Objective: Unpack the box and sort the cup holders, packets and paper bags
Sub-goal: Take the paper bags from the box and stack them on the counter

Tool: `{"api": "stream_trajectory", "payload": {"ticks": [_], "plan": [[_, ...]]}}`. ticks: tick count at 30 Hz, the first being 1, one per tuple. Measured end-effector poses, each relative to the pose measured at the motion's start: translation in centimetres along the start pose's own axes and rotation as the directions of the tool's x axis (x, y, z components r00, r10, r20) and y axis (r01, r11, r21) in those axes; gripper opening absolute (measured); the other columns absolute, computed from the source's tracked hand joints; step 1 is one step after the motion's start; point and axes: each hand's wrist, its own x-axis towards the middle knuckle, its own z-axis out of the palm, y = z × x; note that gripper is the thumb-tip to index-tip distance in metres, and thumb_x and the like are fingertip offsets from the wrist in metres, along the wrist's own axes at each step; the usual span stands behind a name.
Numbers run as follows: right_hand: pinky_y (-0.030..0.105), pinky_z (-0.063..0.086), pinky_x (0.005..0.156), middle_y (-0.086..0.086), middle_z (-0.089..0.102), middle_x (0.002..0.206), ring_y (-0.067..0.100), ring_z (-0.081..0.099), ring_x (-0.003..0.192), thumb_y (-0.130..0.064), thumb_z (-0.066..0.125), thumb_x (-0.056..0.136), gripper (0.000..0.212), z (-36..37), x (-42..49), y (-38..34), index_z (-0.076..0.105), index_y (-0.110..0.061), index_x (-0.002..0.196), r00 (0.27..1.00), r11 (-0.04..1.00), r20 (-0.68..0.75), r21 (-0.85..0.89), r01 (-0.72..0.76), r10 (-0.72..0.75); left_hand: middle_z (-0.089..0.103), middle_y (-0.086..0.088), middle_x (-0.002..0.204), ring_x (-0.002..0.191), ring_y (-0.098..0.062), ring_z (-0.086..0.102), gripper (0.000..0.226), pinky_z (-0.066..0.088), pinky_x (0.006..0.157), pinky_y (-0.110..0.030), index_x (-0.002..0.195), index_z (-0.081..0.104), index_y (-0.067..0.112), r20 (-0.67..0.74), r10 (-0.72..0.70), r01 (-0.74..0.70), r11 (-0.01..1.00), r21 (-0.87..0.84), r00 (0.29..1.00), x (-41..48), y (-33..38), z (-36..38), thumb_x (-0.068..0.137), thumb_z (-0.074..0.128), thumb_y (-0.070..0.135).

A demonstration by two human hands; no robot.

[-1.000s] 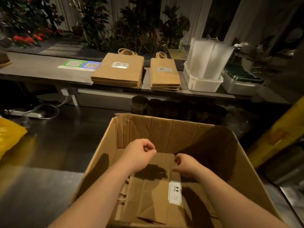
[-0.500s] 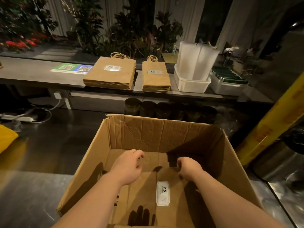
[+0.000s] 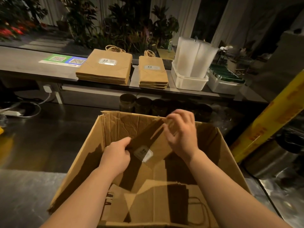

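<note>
Looks like a café or drinks takeaway counter, staff side, dim lighting. Evidence: long grey counter [image 3: 24,66] with two QR-code payment stickers [image 3: 63,60] facing the customer side; two stacks of branded brown paper bags [image 3: 105,69] with handles and logo labels; white tub [image 3: 189,81] of clear plastic sleeves standing upright; second tub [image 3: 225,85] of green packets beside it. Dark jars [image 3: 127,102] line the lower steel worktop. Potted plants [image 3: 128,27] and curtains behind suggest a seating or lobby area.
</note>
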Motion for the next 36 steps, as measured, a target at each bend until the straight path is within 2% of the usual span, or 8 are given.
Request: {"api": "stream_trajectory", "payload": {"ticks": [2, 4, 9, 11, 17, 20, 25, 36], "plan": [[0.019, 0.044, 0.087, -0.002, 0.060, 0.101, 0.010, 0.053, 0.098, -0.021, 0.068, 0.094, 0.011, 0.1, -1.0, 1.2, 0.065, -0.015, 0.103, 0.982, 0.979, -0.081, 0.129, -0.160, 0.171, 0.068, 0.003, 0.130, 0.121, -0.020, 0.064, 0.041, 0.055, 0.099, -0.040, 0.145, 0.052, 0.030, -0.146, -0.020, 0.013, 0.999, -0.051, 0.989, 0.1, 0.0, -0.7, 0.105, 0.056, 0.020], [0.020, 0.051, 0.078, -0.007, 0.061, 0.095, 0.010, 0.059, 0.089, -0.023, 0.066, 0.096, 0.007, 1.6, -3.3, 3.4, 0.062, -0.021, 0.101, 0.925, 0.926, 0.113, 0.071, -0.372, 0.363, 0.065, -0.004, 0.136, 0.128, -0.027, 0.060, 0.046, 0.054, 0.096, -0.041, 0.150, 0.048, 0.019, -0.266, -0.058, 0.042, 0.997, -0.066, 0.962, 0.3, 0.1, -1.2, 0.105, 0.056, 0.020], [0.043, 0.053, 0.105, 0.002, 0.051, 0.145, 0.025, 0.052, 0.131, -0.041, 0.078, 0.085, 0.065, 8.4, -10.6, 9.0, 0.050, -0.032, 0.143, 0.236, 0.826, 0.830, -0.386, -0.411, 0.506, 0.069, -0.009, 0.121, 0.104, -0.019, 0.065, 0.033, 0.040, 0.062, -0.014, 0.136, 0.055, 0.011, -0.330, -0.061, 0.039, 0.996, -0.075, 0.942, 0.8, -0.1, -1.2, 0.104, 0.057, 0.015], [0.049, 0.034, 0.121, 0.003, 0.029, 0.165, 0.032, 0.024, 0.153, -0.043, 0.081, 0.082, 0.088, 9.7, -11.4, 9.0, 0.035, -0.031, 0.156, 0.128, 0.846, 0.875, -0.400, -0.354, 0.467, 0.070, -0.008, 0.120, 0.102, -0.018, 0.065, 0.031, 0.038, 0.061, -0.012, 0.135, 0.056, 0.012, -0.333, -0.059, 0.043, 0.998, -0.055, 0.941, 0.9, -0.3, -1.2, 0.104, 0.057, 0.015], [0.058, 0.008, 0.124, 0.004, 0.010, 0.171, 0.033, 0.005, 0.157, -0.051, 0.082, 0.080, 0.113, 11.9, -9.4, 7.0, 0.011, -0.025, 0.164, 0.148, 0.900, 0.893, -0.399, -0.178, 0.425, 0.073, -0.005, 0.112, 0.094, -0.018, 0.067, 0.026, 0.045, 0.062, -0.016, 0.129, 0.060, 0.017, -0.396, -0.060, 0.060, 0.998, -0.011, 0.916, 1.1, -0.4, -1.4, 0.103, 0.058, 0.017], [0.056, 0.012, 0.125, 0.007, 0.024, 0.167, 0.034, 0.017, 0.155, -0.051, 0.081, 0.080, 0.111, 12.3, -9.8, 6.1, 0.013, -0.024, 0.164, 0.114, 0.901, 0.897, -0.410, -0.140, 0.426, 0.072, -0.006, 0.107, 0.084, -0.011, 0.058, 0.024, 0.038, 0.056, -0.014, 0.126, 0.060, 0.014, -0.413, -0.065, 0.069, 0.998, -0.007, 0.908, 1.2, -0.4, -1.3, 0.102, 0.059, 0.016], [0.039, 0.047, 0.112, 0.003, 0.050, 0.150, 0.026, 0.049, 0.138, -0.036, 0.087, 0.079, 0.088, 10.7, -8.5, 6.1, 0.042, -0.023, 0.153, 0.019, 0.788, 0.878, -0.418, -0.452, 0.477, 0.072, -0.004, 0.107, 0.085, -0.011, 0.058, 0.024, 0.042, 0.058, -0.015, 0.126, 0.060, 0.015, -0.439, -0.064, 0.065, 0.998, -0.011, 0.896, 1.3, -0.5, -1.0, 0.102, 0.059, 0.017], [0.030, 0.053, 0.099, -0.001, 0.064, 0.128, 0.017, 0.062, 0.118, -0.026, 0.075, 0.093, 0.049, 1.9, -5.3, 6.0, 0.058, -0.022, 0.139, 0.211, 0.812, 0.814, -0.439, -0.385, 0.541, 0.069, -0.010, 0.109, 0.088, -0.019, 0.062, 0.006, 0.040, 0.061, -0.018, 0.102, 0.051, 0.019, -0.573, -0.114, -0.022, 0.974, -0.225, 0.812, -0.2, -0.4, -1.4, 0.104, 0.056, 0.019]]}}
